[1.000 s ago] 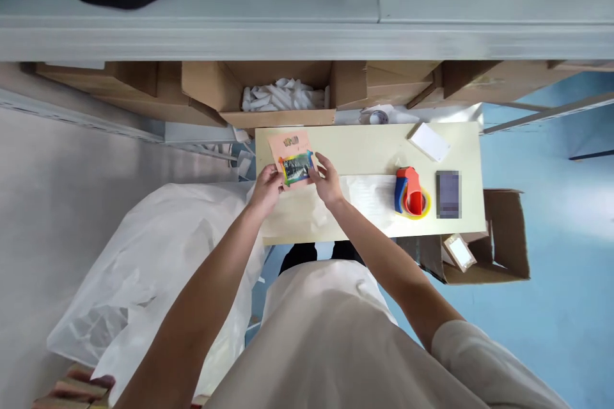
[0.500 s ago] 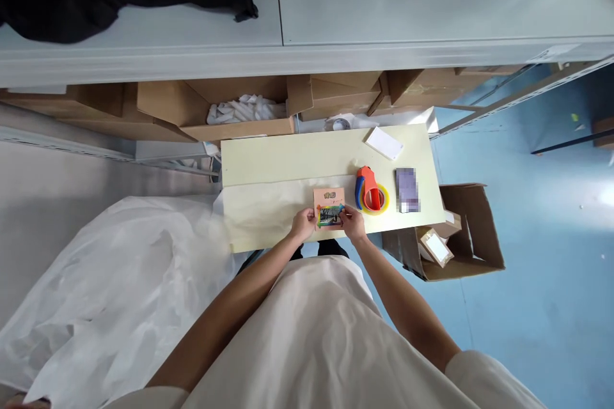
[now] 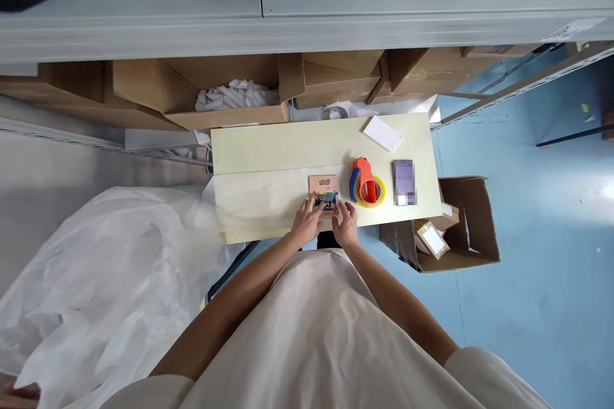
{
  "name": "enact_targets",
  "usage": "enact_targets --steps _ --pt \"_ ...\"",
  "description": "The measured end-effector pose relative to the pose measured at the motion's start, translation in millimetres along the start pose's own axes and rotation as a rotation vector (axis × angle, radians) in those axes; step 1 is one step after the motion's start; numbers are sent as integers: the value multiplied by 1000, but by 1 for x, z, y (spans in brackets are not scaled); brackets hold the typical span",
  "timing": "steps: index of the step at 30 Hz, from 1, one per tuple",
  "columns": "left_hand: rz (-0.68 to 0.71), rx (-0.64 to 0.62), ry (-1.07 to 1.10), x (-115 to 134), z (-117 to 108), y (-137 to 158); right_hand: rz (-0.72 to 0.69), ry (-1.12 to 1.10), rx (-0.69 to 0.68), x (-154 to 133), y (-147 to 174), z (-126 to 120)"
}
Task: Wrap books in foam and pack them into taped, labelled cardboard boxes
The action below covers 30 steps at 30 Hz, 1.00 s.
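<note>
Beside the tape dispenser point(image 3: 365, 174), both hands point(image 3: 307, 223) point(image 3: 347, 227) spread their fingers point(image 3: 320, 209) about a pink item point(image 3: 329, 195).

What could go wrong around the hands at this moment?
The tape dispenser sits close by the right hand, so a sideways move might knock it. The pink printed item lies toward the near edge of the table and might slip off if the left hand drags it that way.

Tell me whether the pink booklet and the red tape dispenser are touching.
Apart. The head view shows a pale strip of surface between the pink booklet and the red tape dispenser.
</note>
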State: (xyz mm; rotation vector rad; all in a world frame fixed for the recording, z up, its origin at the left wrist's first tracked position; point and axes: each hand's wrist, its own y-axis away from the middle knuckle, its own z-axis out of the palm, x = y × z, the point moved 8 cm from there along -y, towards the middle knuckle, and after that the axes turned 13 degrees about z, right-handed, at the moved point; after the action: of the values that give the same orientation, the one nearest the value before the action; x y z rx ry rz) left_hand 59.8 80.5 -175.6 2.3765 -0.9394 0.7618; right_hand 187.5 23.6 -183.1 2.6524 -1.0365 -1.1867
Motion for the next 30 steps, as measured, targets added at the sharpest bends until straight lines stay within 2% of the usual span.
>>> enact_targets --steps 3,6,10,13,20,24,27,30 --pt "24 -52 -41 -1 4 3 94 -18 64 22 6 -9" --pt "55 -48 -37 -4 4 3 255 -143 58 37 -5 -8" --pt "81 -60 -27 -7 4 3 427 -305 -33 37 -21 6" --pt "82 -65 -13 -7 5 3 470 -338 -79 30 -24 15" --pt "78 -42 35 -11 6 2 503 -377 -64 18 -21 16" --pt "83 -10 99 -10 5 2 449 -377 -63 3 -15 10" --pt "74 21 241 -4 9 -5 395 -338 -39 -7 -11 -6" --pt "16 81 537 5 15 -21 343 -275 9 -12 -8 -28"
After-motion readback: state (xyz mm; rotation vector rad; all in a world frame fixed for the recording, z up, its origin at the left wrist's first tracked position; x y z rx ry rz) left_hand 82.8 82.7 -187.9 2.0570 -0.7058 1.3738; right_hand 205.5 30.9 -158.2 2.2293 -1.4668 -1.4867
